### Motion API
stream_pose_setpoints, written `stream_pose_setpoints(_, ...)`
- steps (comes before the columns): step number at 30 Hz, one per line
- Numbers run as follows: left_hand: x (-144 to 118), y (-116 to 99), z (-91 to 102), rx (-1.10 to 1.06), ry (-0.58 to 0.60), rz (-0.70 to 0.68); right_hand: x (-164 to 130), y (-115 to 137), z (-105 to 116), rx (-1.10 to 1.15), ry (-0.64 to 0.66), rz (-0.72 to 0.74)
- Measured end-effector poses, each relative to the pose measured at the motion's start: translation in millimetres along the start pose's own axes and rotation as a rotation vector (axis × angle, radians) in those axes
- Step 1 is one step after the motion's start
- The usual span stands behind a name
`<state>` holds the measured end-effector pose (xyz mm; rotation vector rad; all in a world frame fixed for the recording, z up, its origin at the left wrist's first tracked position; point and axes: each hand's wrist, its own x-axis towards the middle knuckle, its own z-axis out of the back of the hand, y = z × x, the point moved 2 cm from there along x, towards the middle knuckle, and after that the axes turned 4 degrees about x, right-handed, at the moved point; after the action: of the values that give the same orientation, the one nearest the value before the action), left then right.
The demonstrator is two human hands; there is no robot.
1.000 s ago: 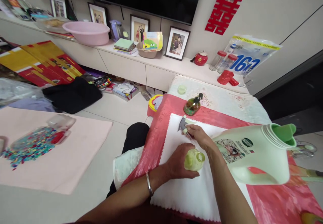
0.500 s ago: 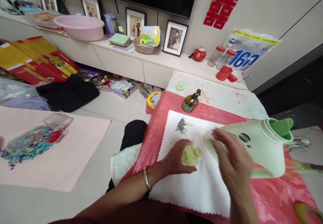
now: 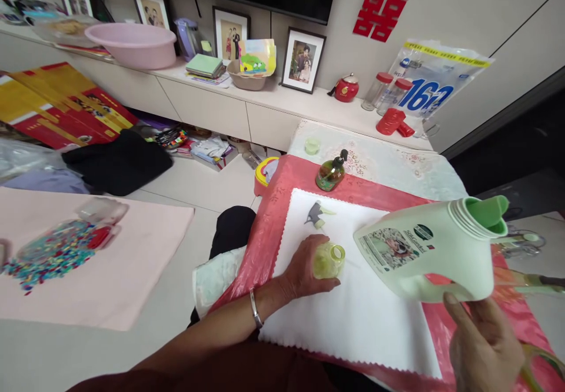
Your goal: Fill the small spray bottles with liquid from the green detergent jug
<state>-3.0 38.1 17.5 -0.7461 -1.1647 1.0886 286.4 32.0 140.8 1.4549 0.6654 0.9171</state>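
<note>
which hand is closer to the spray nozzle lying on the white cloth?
Left. The left hand grips the small green bottle just below the spray nozzle. The right hand is far off, under the big detergent jug.

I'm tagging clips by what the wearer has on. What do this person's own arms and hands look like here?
Both arms are bare, with no sleeves or gloves in view. The left hand has a thin silver-coloured bangle round the wrist. The right hand shows no ring, watch or bracelet in the part that is visible.
</note>
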Motion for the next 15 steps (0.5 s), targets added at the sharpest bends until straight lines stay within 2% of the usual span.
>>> stream_pose_setpoints(7, 1, 0, 0.1, 0.030, 0.021, -0.014, 23, -32, -3, 0.117, -0.127, -0.025)
stream_pose_setpoints(11, 2, -2, 0.8, 0.034, 0.037, 0.002, 37, -39, -11, 0.146, -0.152, -0.042)
stream_pose_setpoints(15, 3, -3, 1.5, 0.040, 0.061, 0.011, 43, -39, -15, 0.139, -0.253, -0.005)
